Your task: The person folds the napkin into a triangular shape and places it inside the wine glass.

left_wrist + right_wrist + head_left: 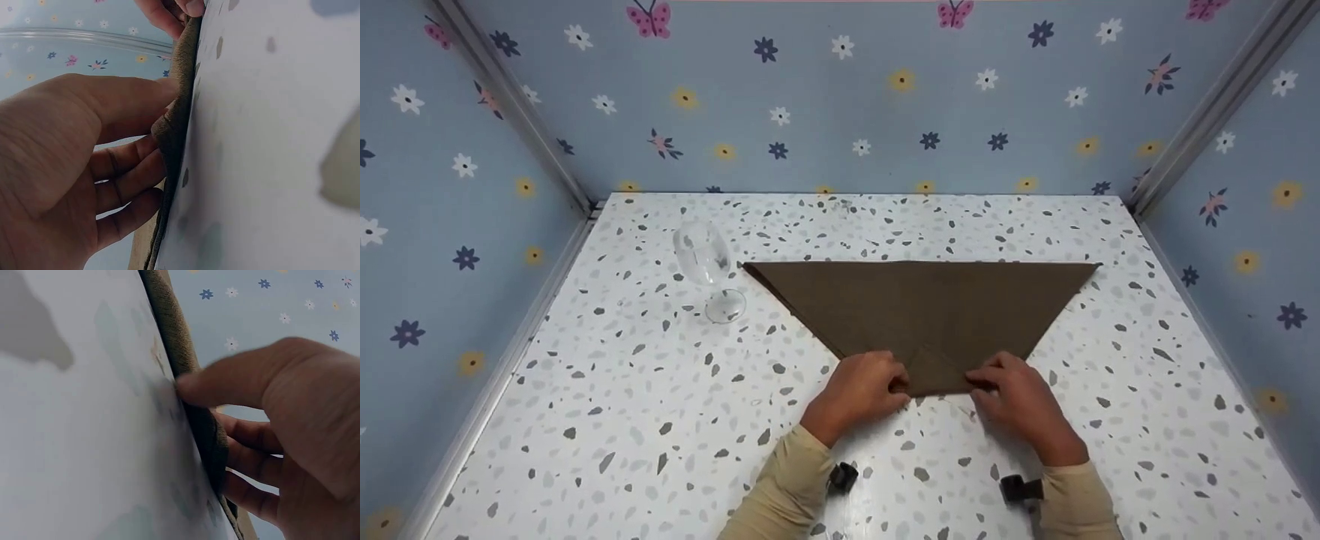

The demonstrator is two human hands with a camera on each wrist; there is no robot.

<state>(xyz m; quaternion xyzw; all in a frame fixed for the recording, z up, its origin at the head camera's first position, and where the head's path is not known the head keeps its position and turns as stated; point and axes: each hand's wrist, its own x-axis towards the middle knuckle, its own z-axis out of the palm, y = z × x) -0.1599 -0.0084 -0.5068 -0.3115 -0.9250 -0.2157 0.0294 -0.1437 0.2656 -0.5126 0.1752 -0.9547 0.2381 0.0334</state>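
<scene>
A brown cloth napkin [907, 307] lies folded on the table, its long straight edge at the back and its sides slanting in to a short near edge. My left hand [864, 388] pinches the left end of that near edge; in the left wrist view, the thumb and fingers close on the rolled fold [181, 67]. At the right end, my right hand [1020, 401] grips the same edge between thumb and fingertips. The right wrist view has the thumb low on the fold [174, 323], with the other fingers behind it. A small folded-over flap shows between the hands.
A clear stemmed glass [725, 306] stands left of the napkin's far left corner. The white speckled table [622, 390] is bounded by flowered blue panels [840, 112] at the back and both sides. Small black wrist mounts [844, 478] sit at both sleeves.
</scene>
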